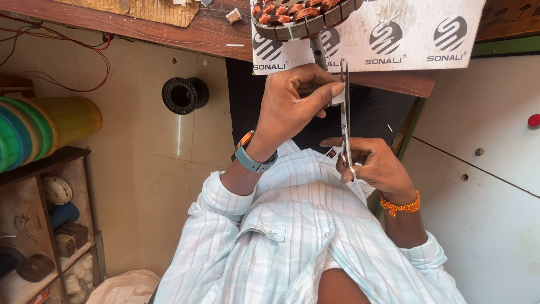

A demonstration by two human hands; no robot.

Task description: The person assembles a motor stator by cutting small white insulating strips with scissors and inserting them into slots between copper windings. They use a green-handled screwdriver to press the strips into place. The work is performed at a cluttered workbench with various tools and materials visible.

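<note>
On the far left, a shelf [67, 225] carries odd parts, with coloured rolls [34, 129] above it and a black spool [184, 94] lying on the tiled floor [152, 169]. Moving right, the left hand [292, 104], with a grey watch [254, 157] at its wrist, pinches a small pale strip [338, 97] between thumb and fingertips, just below the edge of the wooden counter [185, 31]. Scissors [345, 118] stand nearly upright beside that strip, blades pointing toward the counter, their handles gripped by the right hand [374, 163], which wears an orange thread band [400, 205].

Cutting cleanly seems to call for keeping the strip taut and flat against the blade, fingertips clear of the edge, and closing the blades in one steady squeeze near the pivot rather than at the tips. Above, a wound copper stator [301, 16] sits on a white printed sheet [405, 34]; holding the cut well away from its coils looks wise. Whether the blades already bite the strip, I cannot tell.
</note>
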